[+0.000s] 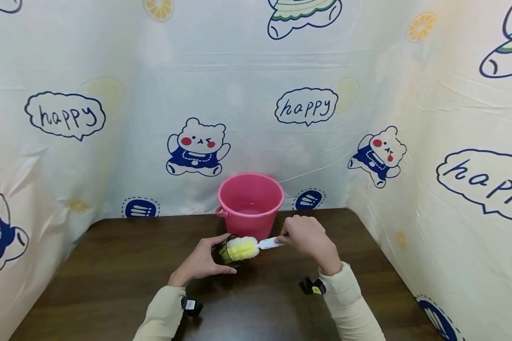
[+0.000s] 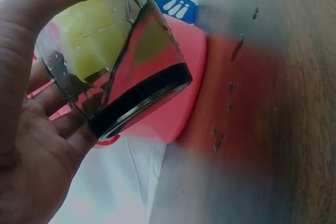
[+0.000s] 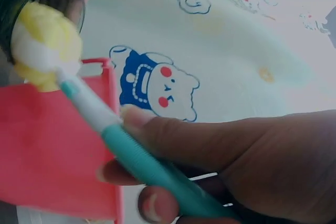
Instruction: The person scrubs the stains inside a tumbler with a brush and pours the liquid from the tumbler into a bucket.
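My left hand [image 1: 202, 260] grips a clear, dark-tinted glass [image 2: 142, 93], tilted with its mouth toward the right; water drops cling to its wall. My right hand [image 1: 307, 237] holds the teal and white handle [image 3: 136, 156] of a sponge bottle brush. The yellow and white sponge head [image 1: 243, 248] sits partly inside the glass, its rear end sticking out of the mouth. In the left wrist view, yellow sponge shows through the glass wall. Both hands are above the table, just in front of a pink bucket [image 1: 251, 222].
The pink bucket stands at the back of the dark wooden table [image 1: 111, 284], near a printed curtain [image 1: 247, 71] that hangs behind and along both sides. Several water drops lie on the table in the left wrist view. Each cream sleeve has a small black camera by the wrist.
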### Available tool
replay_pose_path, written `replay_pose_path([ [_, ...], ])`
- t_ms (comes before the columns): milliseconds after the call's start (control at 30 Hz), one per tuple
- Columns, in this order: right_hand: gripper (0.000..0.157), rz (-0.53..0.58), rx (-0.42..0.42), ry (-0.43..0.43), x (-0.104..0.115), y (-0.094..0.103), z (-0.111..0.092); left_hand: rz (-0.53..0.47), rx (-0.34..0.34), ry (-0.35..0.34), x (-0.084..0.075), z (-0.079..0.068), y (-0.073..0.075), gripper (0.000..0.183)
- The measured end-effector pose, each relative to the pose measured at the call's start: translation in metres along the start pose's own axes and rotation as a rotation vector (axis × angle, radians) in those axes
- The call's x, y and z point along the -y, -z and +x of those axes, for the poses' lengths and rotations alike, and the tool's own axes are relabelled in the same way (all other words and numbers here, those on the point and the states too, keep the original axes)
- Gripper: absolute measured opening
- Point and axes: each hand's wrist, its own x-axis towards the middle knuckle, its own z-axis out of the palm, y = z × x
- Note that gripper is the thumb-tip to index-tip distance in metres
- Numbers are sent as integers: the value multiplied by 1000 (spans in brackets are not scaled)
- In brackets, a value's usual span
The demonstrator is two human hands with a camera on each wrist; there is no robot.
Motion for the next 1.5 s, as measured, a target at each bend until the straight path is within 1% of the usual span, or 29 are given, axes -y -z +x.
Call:
replay_pose_path([
  [100, 19, 14, 16, 46, 0, 2, -2, 5, 11, -20, -1, 0, -1, 98],
  [167, 18, 12, 1, 75, 0, 4, -2, 4, 17, -25, -1, 0, -3, 99],
  [233, 17, 0, -23, 77, 0, 4, -1, -1, 21, -12, -1, -1, -3, 101],
  [267, 17, -6, -32, 66, 1, 5, 0, -2, 21, -3, -1, -2, -3, 103],
  [367, 24, -8, -18, 20, 5, 6, -2, -3, 12, 2, -2, -4, -3, 103],
  [400, 28, -8, -2, 9, 6, 7, -3, -2, 10, -1, -3, -4, -3, 102],
  [467, 32, 6, 32, 3, 9, 9, -6, 9, 11, -15, -4, -5, -3, 100],
  [533, 30, 28, 46, 21, 10, 11, -9, 18, 23, -29, -5, -5, -4, 99],
  [633, 23, 50, 36, 40, 8, 12, -9, 22, 33, -42, -4, -4, -6, 100],
  [700, 21, 52, 15, 32, 6, 11, -8, 15, 29, -52, -3, -4, -7, 101],
  [767, 24, 43, 6, 6, 5, 10, -8, 10, 17, -57, -3, -4, -9, 101],
  [867, 28, 39, 38, -27, 5, 8, -10, 15, 11, -58, -2, -5, -11, 100],
  [1000, 25, 54, 79, -4, 6, 6, -17, 20, 27, -56, -3, -7, -14, 98],
  [1100, 22, 55, 41, 7, 5, 4, -18, 19, 29, -53, -3, -6, -15, 98],
  [1167, 23, 47, 8, -19, 4, 2, -18, 18, 24, -47, -2, -6, -15, 99],
  [1233, 24, 49, -7, -52, 4, 0, -18, 14, 15, -51, -3, -5, -15, 99],
  [1333, 26, 55, 10, -68, 5, -2, -19, 18, 12, -54, -4, -5, -14, 99],
  [1433, 27, 64, 30, -43, 5, -1, -20, 30, 21, -70, -5, -3, -14, 98],
  [1500, 27, 68, 21, -30, 4, 1, -20, 24, 25, -79, -5, -2, -14, 98],
])
